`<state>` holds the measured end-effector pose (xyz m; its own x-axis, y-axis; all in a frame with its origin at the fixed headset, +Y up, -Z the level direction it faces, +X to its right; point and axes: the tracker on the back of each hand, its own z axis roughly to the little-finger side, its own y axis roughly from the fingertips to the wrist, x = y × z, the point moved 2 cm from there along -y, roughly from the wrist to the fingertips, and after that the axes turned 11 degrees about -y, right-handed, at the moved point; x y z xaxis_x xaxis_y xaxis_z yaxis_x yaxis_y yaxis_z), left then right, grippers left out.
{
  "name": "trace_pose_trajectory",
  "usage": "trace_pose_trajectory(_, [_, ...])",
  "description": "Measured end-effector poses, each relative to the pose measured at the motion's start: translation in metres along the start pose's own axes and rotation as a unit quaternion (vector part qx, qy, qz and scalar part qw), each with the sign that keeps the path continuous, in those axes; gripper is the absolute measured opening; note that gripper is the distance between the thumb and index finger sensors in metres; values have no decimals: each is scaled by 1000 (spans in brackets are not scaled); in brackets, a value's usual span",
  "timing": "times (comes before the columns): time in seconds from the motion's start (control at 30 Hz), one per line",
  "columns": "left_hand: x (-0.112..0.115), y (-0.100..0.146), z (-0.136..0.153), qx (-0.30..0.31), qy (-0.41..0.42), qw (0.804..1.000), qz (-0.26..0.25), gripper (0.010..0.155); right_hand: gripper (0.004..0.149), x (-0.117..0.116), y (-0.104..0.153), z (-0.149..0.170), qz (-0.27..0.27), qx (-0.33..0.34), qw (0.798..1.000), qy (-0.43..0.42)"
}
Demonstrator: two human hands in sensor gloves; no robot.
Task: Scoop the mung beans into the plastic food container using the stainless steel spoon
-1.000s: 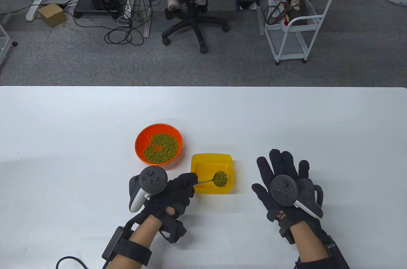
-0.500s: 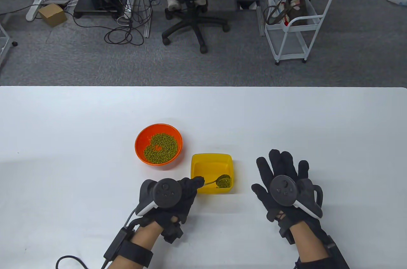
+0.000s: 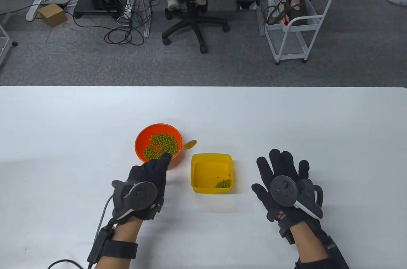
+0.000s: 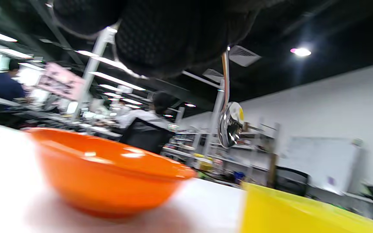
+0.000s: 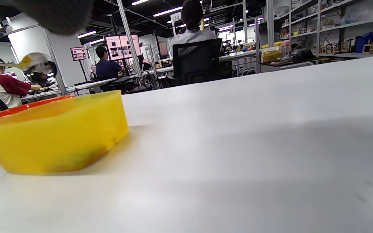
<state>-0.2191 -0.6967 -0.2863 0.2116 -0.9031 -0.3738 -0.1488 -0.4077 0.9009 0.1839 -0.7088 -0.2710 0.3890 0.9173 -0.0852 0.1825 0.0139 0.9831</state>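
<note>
Spoon (image 3: 190,144): stiff, light, slick steel (bowl empty); best gripped at handle end.
Left hand (image 3: 144,180): grasping spoon handle.
Right hand (image 3: 286,183): released, fingers spread flat on table (image 3: 318,122).

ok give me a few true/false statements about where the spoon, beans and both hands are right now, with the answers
1. The yellow container already holds a small pile of mung beans. True.
2. The spoon is full of beans. False: its bowl shows bare and shiny in the left wrist view.
3. The left hand holds the spoon. True: the handle runs up into its gloved fingers.
4. The right hand steadies the yellow container. False: it lies flat on the table, apart from the container.
5. The orange bowl is empty. False: it still holds most of the beans.
</note>
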Motion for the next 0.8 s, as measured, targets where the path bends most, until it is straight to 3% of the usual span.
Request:
trace_pose_trajectory(0.17, [5, 3, 35, -67, -50, 996, 9, 50, 76, 0, 0, -1, 0, 2, 1000, 4])
trace_pose_trajectory(0.4, [10, 1, 27, -62, -186, 981, 17, 52, 76, -1, 1, -1, -1, 1, 1000, 6])
trace_pose_trajectory(0.8, [24, -4, 38, -91, -167, 980, 50, 52, 76, -3, 1, -3, -3, 3, 1000, 5])
